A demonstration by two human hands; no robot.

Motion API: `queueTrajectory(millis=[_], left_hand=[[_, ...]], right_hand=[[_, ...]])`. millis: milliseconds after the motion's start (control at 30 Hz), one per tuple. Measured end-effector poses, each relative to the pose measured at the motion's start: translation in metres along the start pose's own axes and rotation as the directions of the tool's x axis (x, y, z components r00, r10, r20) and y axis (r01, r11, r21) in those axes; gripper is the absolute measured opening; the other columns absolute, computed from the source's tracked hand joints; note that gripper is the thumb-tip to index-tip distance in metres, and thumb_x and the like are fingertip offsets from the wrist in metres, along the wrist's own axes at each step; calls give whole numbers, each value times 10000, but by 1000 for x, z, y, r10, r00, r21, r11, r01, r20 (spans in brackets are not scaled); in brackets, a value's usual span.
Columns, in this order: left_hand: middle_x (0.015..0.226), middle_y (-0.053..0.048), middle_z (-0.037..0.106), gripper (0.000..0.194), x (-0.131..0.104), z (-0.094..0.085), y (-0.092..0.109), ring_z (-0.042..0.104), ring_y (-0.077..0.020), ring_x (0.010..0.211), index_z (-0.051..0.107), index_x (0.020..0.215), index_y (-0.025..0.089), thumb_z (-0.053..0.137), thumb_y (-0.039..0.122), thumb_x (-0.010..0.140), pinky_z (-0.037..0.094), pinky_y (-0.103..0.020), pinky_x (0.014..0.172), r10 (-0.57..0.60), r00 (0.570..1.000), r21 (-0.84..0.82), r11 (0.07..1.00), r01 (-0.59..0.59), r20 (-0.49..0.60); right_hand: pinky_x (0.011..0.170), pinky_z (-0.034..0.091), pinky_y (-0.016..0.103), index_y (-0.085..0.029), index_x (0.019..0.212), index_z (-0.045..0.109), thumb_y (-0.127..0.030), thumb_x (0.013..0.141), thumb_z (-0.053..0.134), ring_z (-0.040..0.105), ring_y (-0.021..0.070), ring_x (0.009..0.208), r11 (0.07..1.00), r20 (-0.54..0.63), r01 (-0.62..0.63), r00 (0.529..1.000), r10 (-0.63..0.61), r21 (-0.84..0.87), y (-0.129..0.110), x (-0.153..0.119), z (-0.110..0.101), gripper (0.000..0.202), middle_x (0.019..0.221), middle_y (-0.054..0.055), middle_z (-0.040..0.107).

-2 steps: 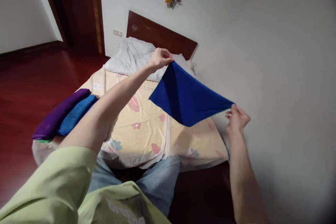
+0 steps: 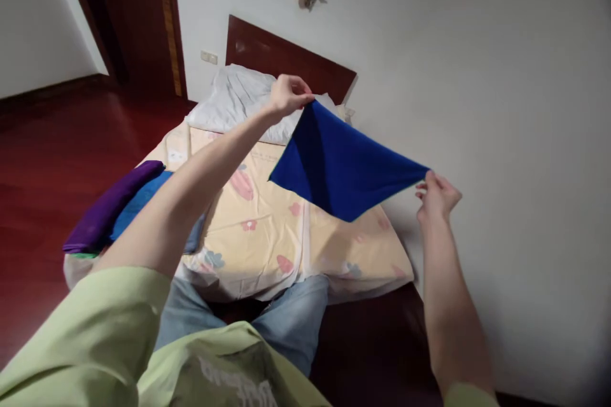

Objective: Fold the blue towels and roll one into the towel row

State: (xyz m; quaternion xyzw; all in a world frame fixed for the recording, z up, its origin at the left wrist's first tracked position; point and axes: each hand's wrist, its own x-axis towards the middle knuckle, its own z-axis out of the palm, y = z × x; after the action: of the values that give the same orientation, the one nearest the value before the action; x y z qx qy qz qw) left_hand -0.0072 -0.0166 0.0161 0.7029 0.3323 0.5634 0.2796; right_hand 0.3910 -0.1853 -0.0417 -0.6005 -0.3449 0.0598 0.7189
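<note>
A blue cloth (image 2: 353,165) with a thin green edge is stretched in the air above the bed. My left hand (image 2: 289,94) pinches its upper left corner between thumb and fingers. At the far right corner, my right hand (image 2: 436,193) grips the cloth with thumb and forefinger, the other fingers loosely curled. The cloth's lower corners hang free, and a dark shadow band crosses its left part. Beyond my left forearm lie a folded purple cloth (image 2: 114,206) and a folded lighter blue cloth (image 2: 138,203), partly hidden by the arm.
The bed (image 2: 252,241) has a pale yellow flowered sheet, a grey-white pillow (image 2: 238,98) and a dark wooden headboard (image 2: 286,54). A white wall (image 2: 515,140) rises close on the right. Dark red floor (image 2: 42,152) spreads to the left.
Both hands have risen slightly with the blue cloth, the right one also moving a little to the right. The view has shifted slightly.
</note>
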Motion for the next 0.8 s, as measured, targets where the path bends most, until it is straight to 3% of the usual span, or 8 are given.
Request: queueTrajectory(millis=[67, 133, 233, 333, 533, 667, 800], left_hand=[[835, -40, 763, 310, -4, -11, 15, 650, -164, 773, 700, 821, 228, 807, 503, 726, 577, -398, 787, 0, 998, -35, 999, -3, -61], [823, -21, 762, 369, -6, -22, 22, 633, -147, 756, 696, 811, 233, 831, 548, 674, 587, -409, 811, -5, 995, -52, 999, 0, -97], [883, -4, 776, 521, -5, -38, 20, 624, -131, 799, 680, 858, 223, 845, 659, 624, 609, -439, 895, -16, 992, -63, 998, 8, -128], [939, 23, 780, 552, -3, -49, 13, 613, -136, 839, 654, 870, 265, 827, 729, 627, 612, -483, 970, -4, 988, -72, 997, -7, -155], [965, 47, 773, 373, 1, -66, 12, 637, -154, 879, 618, 871, 280, 831, 544, 718, 594, -527, 1055, 40, 982, -67, 996, -53, -185], [930, 70, 767, 247, 6, -72, 25, 608, -133, 856, 599, 901, 298, 783, 433, 806, 628, -416, 1022, 44, 977, -54, 997, -57, -211], [908, 14, 722, 142, 7, -72, 43, 629, -130, 853, 618, 903, 252, 752, 287, 877, 568, -469, 1086, -7, 960, -75, 997, -14, -279]], right_hand=[[476, 326, 237, -174, 767, 673, -307, 866, 745, 465, 89, 544, 1000, -32, 9, 999, -8, 13, -24, 11, 7, 181, 635, -10, 549], [491, 333, 223, -163, 809, 687, -279, 892, 725, 493, 89, 582, 1000, -23, 20, 1000, -20, 14, -42, 17, 13, 147, 665, -5, 567], [517, 354, 207, -160, 840, 684, -396, 900, 743, 544, 102, 650, 999, 64, 52, 997, -51, -5, -58, 20, 20, 251, 722, 5, 596], [564, 388, 218, -154, 829, 676, -480, 897, 757, 573, 116, 702, 997, 147, 82, 986, -80, -5, -66, 21, 26, 343, 752, 21, 616], [667, 402, 267, -116, 833, 681, -469, 975, 659, 590, 88, 729, 997, 223, 71, 972, -71, 9, -90, 17, 33, 380, 812, 40, 646], [687, 395, 251, -92, 972, 672, -240, 1037, 601, 546, 32, 706, 996, 235, 87, 968, -93, 34, -118, 14, 36, 176, 929, 67, 684], [669, 377, 237, -77, 1088, 664, -241, 1057, 559, 567, 28, 720, 982, 246, 188, 952, -184, 5, -131, 20, 37, 197, 1039, 131, 704]])
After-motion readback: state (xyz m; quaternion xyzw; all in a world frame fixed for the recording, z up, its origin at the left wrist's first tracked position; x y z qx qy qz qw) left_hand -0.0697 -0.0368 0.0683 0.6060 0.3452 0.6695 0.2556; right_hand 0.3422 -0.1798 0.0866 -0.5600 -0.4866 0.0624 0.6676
